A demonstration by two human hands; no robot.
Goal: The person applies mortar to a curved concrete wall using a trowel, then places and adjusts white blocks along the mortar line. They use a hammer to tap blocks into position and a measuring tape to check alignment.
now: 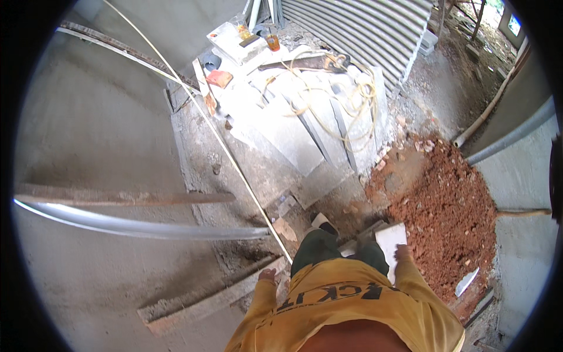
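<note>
Head view: the right grip (403, 251) meets the white slab (388, 239) ahead, perhaps steadying it, closure unclear; the left grip (268, 274) seems empty, loosely open, near a plank (214, 297).

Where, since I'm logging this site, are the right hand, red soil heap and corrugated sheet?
Right hand (403, 252): head view, its middle.
Red soil heap (447, 202): head view, central surface.
Corrugated sheet (369, 32): head view, ribbed face.
</note>
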